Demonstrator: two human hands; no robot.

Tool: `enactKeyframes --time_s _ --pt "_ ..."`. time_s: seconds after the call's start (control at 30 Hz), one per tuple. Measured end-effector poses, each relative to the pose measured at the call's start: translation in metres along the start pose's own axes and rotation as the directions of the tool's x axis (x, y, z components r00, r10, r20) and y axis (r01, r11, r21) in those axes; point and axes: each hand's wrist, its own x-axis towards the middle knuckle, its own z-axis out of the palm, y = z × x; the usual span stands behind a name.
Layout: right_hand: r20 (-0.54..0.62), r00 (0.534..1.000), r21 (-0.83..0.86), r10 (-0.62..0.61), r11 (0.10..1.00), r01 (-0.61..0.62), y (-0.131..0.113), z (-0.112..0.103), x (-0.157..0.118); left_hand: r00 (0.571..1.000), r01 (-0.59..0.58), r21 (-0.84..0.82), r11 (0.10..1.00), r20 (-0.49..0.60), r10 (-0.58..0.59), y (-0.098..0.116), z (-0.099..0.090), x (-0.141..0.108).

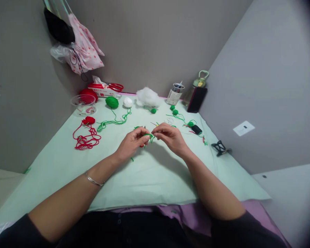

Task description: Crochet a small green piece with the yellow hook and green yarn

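Both hands meet above the middle of the pale green cloth [144, 186]. My left hand [134, 141] pinches a small piece of green yarn work [151, 136] between thumb and fingers. From the right, my right hand [169, 136] closes on the same piece with its fingertips, close to the left fingertips. A thin needle-like tool [154, 124] shows just above the right fingers; how it is held cannot be made out. Something red [142, 145] is partly visible under the left fingers. A short green yarn scrap [132, 159] lies below the left hand.
Red yarn [88, 142] lies loose at left, near a clear tub [84, 110]. Behind are a green ball [112, 102], a white ball [127, 102], white stuffing [147, 97], a can [175, 94] and a phone [197, 100]. A black claw clip [220, 148] lies right.
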Motion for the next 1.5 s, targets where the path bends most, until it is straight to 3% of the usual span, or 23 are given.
enactKeyframes --time_s 0.3,0.43,0.57,0.77,0.83,0.9,0.97,1.03,1.1,1.17,1.3,1.5 --pt "0.052 0.996 0.184 0.068 0.980 -0.077 -0.010 0.015 -0.008 0.996 0.030 0.024 0.999 -0.083 -0.028 0.001 0.001 0.000" --pt "0.092 0.995 -0.019 -0.042 0.999 0.044 -0.005 0.015 -0.008 0.992 0.061 0.025 0.998 -0.109 -0.057 -0.002 0.002 0.001" --pt "0.109 0.982 -0.280 -0.153 0.943 0.179 0.005 0.015 -0.008 0.989 0.094 0.036 0.995 -0.116 -0.089 -0.006 0.004 0.002" --pt "-0.009 0.971 -0.373 -0.238 0.902 0.217 -0.008 0.030 -0.016 0.983 0.125 0.042 0.991 -0.140 -0.119 -0.016 0.003 0.006" --pt "-0.064 0.979 -0.218 -0.194 0.960 0.176 -0.013 0.032 -0.014 0.983 0.130 0.031 0.991 -0.135 -0.125 -0.018 0.001 0.007" --pt "-0.045 0.999 0.082 -0.016 0.996 0.020 -0.015 0.030 -0.010 0.985 0.129 0.018 0.992 -0.117 -0.126 -0.019 0.000 0.007" --pt "0.053 0.987 0.334 0.155 0.928 -0.164 -0.015 0.024 -0.006 0.988 0.126 0.005 0.992 -0.091 -0.125 -0.017 -0.002 0.006" --pt "0.118 0.967 0.447 0.224 0.858 -0.253 -0.015 0.016 -0.003 0.990 0.131 -0.015 0.991 -0.059 -0.132 -0.016 -0.001 0.006" --pt "0.082 0.971 0.495 0.226 0.836 -0.236 -0.016 0.007 -0.001 0.989 0.144 -0.049 0.988 -0.034 -0.146 -0.015 0.000 0.006" --pt "-0.046 0.977 0.523 0.210 0.838 -0.155 -0.017 -0.002 0.001 0.986 0.164 -0.091 0.982 -0.026 -0.166 -0.015 0.001 0.006" --pt "-0.289 0.940 0.514 0.184 0.858 -0.010 -0.016 -0.017 0.006 0.980 0.193 -0.161 0.968 -0.022 -0.199 -0.012 0.002 0.006" --pt "-0.293 0.938 0.477 0.188 0.878 -0.028 -0.012 -0.020 0.008 0.977 0.208 -0.230 0.951 0.011 -0.211 -0.006 -0.002 0.005"
